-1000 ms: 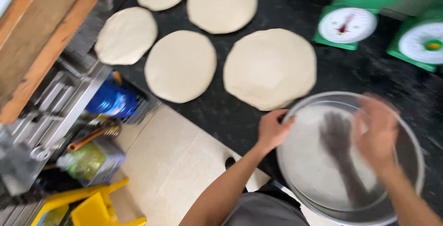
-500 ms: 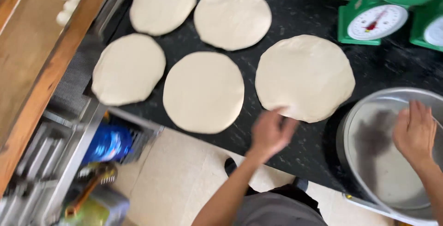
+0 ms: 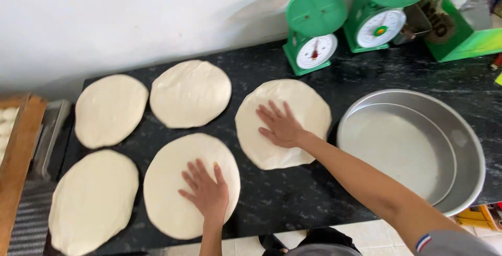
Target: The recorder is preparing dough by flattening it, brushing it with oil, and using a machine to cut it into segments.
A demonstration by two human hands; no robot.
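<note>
Several flat round dough discs lie on a black stone counter (image 3: 293, 198). My left hand (image 3: 205, 192) rests flat, fingers spread, on the near middle dough disc (image 3: 172, 193). My right hand (image 3: 281, 125) presses flat on the right dough disc (image 3: 293, 104), fingers apart. Neither hand holds anything. Three more discs lie untouched: a far middle disc (image 3: 190, 93), a far left disc (image 3: 110, 109) and a near left disc (image 3: 93, 201).
A wide, shallow metal pan (image 3: 460, 146) sits on the counter right of my right arm. Two green kitchen scales (image 3: 314, 28) (image 3: 384, 10) stand by the white wall, with a green box (image 3: 460, 26) beside them. A wooden board (image 3: 18, 156) lies at the left edge.
Both hands left the metal pan and moved left onto the dough discs. The view swung up and right, bringing the wall and the scales into sight.
</note>
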